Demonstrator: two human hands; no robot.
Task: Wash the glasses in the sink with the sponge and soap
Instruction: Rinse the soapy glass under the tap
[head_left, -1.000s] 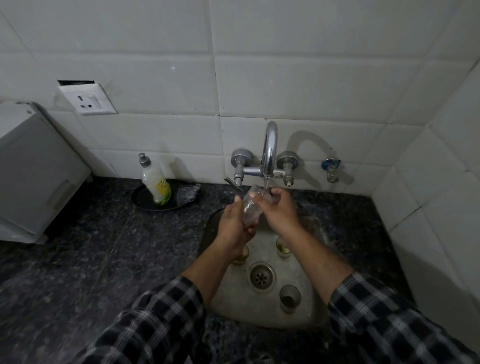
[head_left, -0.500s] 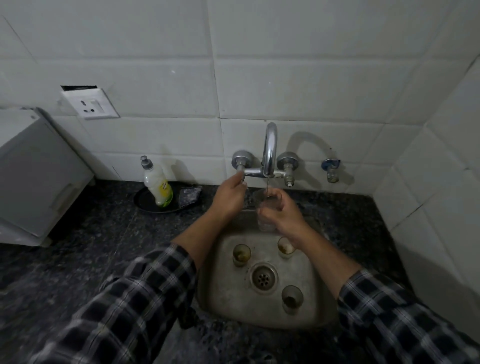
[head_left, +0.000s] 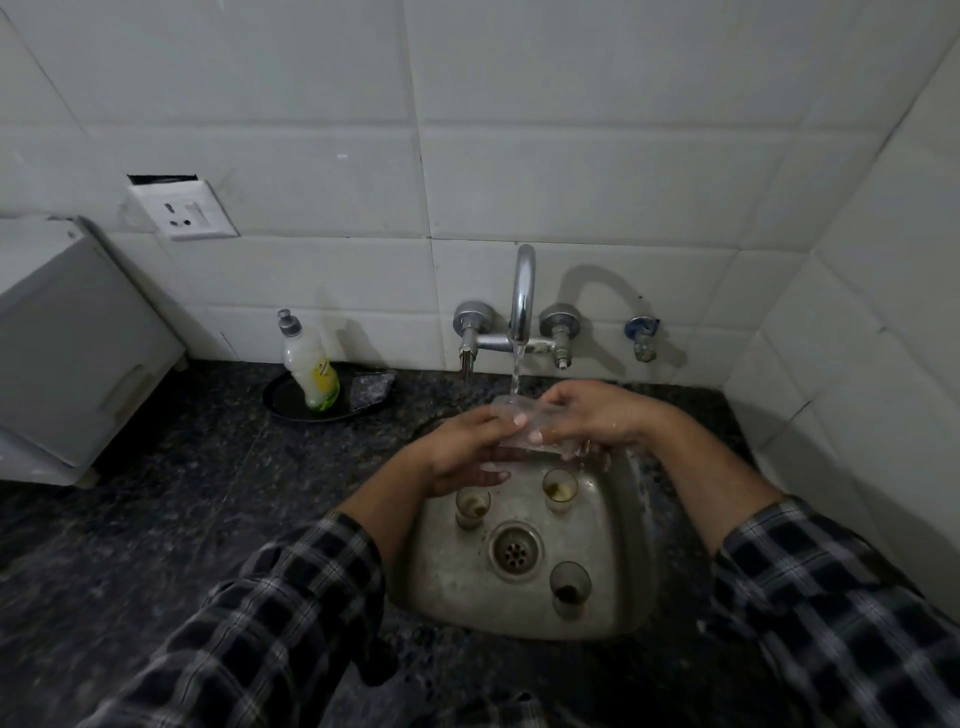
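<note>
Four glasses (head_left: 472, 506) were there — one held glass (head_left: 522, 423), three standing in the sink (head_left: 452, 571) — plus one soap bottle (head_left: 311, 371), one sponge (head_left: 371, 387), one tap (head_left: 522, 291).

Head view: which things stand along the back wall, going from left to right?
Grey box → wall socket → soap bottle → sponge → faucet → blue-capped valve.

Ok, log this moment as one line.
step: rinse | left hand and right hand hold glass under running tap | three glasses upright in sink | soap bottle on tray
</note>
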